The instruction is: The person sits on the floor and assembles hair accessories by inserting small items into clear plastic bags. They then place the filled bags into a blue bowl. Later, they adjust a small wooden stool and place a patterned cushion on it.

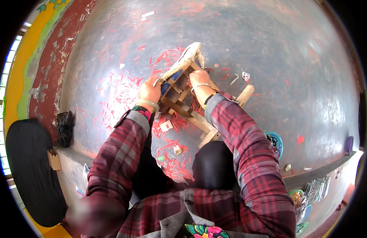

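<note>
A small wooden stool (205,121) lies tipped over between my knees, its legs and crossbars facing me. Along its far side runs a pale cream seat cover (183,59), with blue material (175,76) beneath it. My left hand (149,92) is closed on the cover's near left corner, thumb side toward the frame. Inside the frame, close to the underside of the seat, my right hand (199,78) is curled into a closed grip. Whatever is in those fingers is hidden.
Red scraps (116,93) litter the grey floor around the stool. A blue basin (275,142) stands to the right behind my forearm. At the left are a black bag (66,129) and a dark covered object (30,170); bundled packets (317,189) lie at the lower right.
</note>
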A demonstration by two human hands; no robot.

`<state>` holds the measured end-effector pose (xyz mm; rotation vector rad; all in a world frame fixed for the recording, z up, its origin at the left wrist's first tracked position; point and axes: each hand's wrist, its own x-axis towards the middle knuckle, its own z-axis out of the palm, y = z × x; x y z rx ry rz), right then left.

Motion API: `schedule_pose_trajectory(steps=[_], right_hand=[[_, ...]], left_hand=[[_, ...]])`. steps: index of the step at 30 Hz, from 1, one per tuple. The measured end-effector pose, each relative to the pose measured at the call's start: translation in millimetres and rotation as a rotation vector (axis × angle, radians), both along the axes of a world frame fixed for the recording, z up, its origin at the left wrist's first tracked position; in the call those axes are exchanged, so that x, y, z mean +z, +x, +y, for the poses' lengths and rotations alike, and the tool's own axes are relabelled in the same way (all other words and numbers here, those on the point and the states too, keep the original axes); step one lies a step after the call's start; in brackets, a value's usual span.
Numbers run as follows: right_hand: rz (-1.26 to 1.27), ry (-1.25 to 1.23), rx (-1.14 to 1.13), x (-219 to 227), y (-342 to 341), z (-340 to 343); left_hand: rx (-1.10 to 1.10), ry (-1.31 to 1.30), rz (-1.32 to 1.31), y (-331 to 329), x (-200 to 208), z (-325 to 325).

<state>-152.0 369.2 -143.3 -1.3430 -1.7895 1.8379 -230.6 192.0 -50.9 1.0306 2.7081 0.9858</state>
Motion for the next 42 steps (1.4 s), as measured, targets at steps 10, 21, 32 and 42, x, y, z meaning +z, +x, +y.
schedule_pose_trajectory(steps=[10, 21, 32, 42], right_hand=[[-0.382, 0.664, 0.310, 44.4, 24.2, -0.3], [-0.371, 0.557, 0.333, 18.5, 28.1, -1.6], [0.242, 0.267, 0.152, 13.8, 14.1, 56.4], [0.292, 0.009, 0.318, 35.8, 30.6, 68.0]], left_hand=[[-0.390, -0.230, 0.407, 49.9, 19.5, 35.1], [-0.241, -0.275, 0.235, 33.5, -3.7, 62.3], [-0.308, -0.191, 0.076, 19.9, -7.1, 61.1], [-0.268, 0.353, 0.388, 48.5, -14.9, 67.4]])
